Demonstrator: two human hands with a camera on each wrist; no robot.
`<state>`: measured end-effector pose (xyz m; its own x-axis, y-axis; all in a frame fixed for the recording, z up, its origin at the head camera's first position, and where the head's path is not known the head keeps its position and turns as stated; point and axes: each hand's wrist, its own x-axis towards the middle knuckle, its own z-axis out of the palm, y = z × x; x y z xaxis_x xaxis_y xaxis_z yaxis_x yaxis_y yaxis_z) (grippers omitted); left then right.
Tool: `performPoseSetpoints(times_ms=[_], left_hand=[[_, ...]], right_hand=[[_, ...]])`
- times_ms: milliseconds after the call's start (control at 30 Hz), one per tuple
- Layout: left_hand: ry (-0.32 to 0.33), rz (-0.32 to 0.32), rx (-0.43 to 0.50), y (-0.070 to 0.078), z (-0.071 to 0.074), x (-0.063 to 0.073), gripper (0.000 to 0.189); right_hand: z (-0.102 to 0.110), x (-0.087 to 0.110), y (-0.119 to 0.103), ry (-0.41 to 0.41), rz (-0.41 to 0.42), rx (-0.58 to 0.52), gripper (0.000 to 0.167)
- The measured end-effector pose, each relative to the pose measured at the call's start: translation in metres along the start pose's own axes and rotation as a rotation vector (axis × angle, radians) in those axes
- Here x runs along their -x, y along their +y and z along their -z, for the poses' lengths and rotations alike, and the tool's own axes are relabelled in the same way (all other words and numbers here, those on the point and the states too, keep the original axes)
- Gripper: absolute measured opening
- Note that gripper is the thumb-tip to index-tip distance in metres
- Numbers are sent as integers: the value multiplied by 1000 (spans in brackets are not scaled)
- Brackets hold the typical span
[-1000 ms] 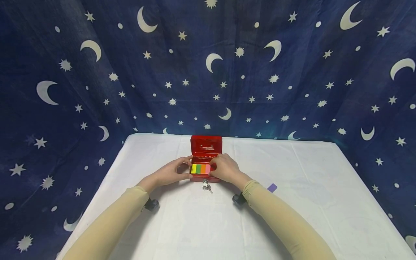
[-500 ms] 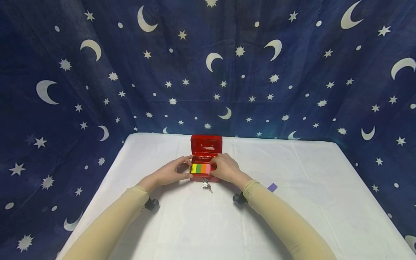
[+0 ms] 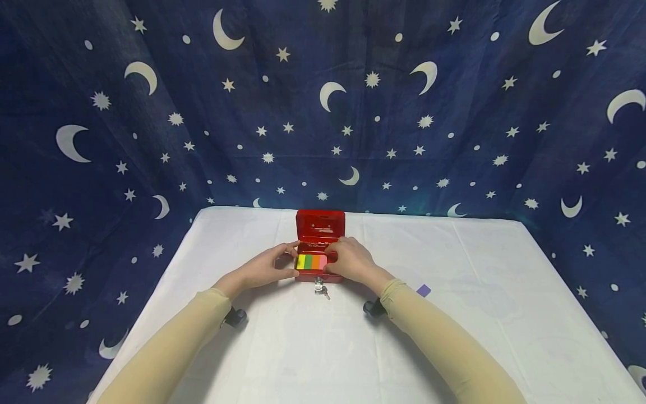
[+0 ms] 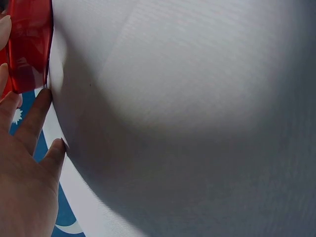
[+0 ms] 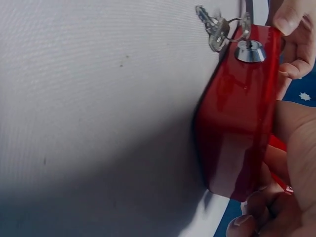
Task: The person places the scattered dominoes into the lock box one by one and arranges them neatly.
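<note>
In the head view a small red cash box point(image 3: 319, 278) stands on the table with its lid point(image 3: 320, 224) raised. Inside lies a row of flat coloured blocks: yellow point(image 3: 301, 262), green point(image 3: 308, 262), orange point(image 3: 315, 262) and a pink block point(image 3: 322, 262) at the right end. My left hand point(image 3: 264, 267) holds the box's left side, thumb at the front corner and index finger toward the back. My right hand point(image 3: 350, 260) reaches over the right side, thumb and index finger at the two ends of the pink block. Its fingertips are partly hidden by the box wall in the right wrist view.
Keys point(image 5: 216, 30) hang from the lock point(image 5: 250, 51) on the box front. A purple block point(image 3: 423, 290) lies on the white tablecloth point(image 3: 313, 348) beside the right sleeve. A dark blue curtain point(image 3: 282, 112) with moons and stars hangs behind the table.
My right hand has shifted slightly, its index finger moving a little left over the pink block. My left hand and the red cash box have stayed in place.
</note>
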<state>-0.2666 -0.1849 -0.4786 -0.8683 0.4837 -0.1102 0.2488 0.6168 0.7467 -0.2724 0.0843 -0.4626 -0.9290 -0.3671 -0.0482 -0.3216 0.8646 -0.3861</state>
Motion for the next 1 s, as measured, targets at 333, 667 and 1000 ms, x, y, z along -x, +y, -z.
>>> performPoseSetpoints(times_ms=[333, 667, 1000], left_hand=[[3, -1, -24, 1, 0, 1, 44], [5, 13, -26, 1, -1, 3, 46], [6, 10, -24, 0, -1, 2, 46]], right_hand=[[21, 15, 9, 43, 4, -40, 50], [43, 44, 41, 108, 5, -60, 44], [57, 68, 73, 134, 3, -54, 44]])
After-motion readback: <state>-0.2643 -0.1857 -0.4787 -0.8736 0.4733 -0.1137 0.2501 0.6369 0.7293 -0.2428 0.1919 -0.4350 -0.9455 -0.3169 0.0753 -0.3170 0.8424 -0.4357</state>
